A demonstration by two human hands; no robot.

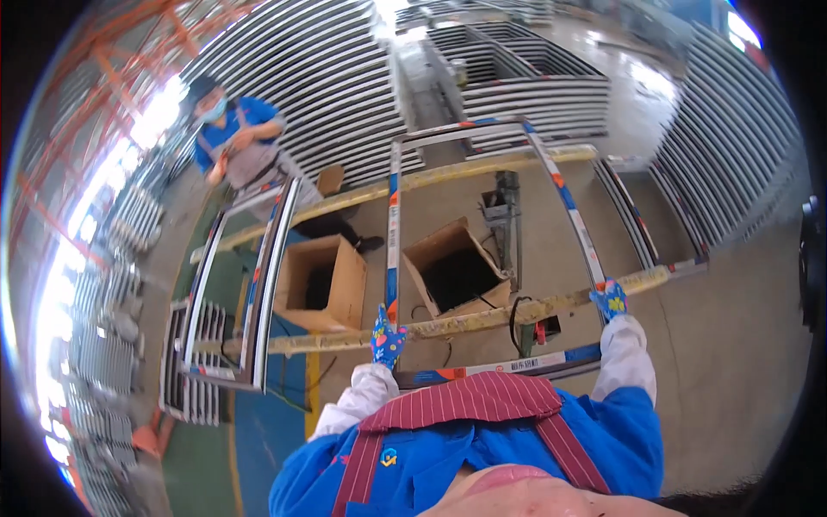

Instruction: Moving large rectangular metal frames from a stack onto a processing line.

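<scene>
The metal frame point(394, 226) appears joined but unfilled, clamped in the fingers of left hand point(388, 342) and right hand point(612, 302).

**Reaching forward, wide apart**

The person's left hand point(388, 340), in a flowered blue glove, grips with fingers pointing forward and thumb out to the right. The right hand point(612, 302), gloved alike, grips a little farther forward. The left forearm point(357, 398), in a white sleeve, slants inward; the right forearm point(627, 353), also white-sleeved, runs nearly straight ahead.
</scene>
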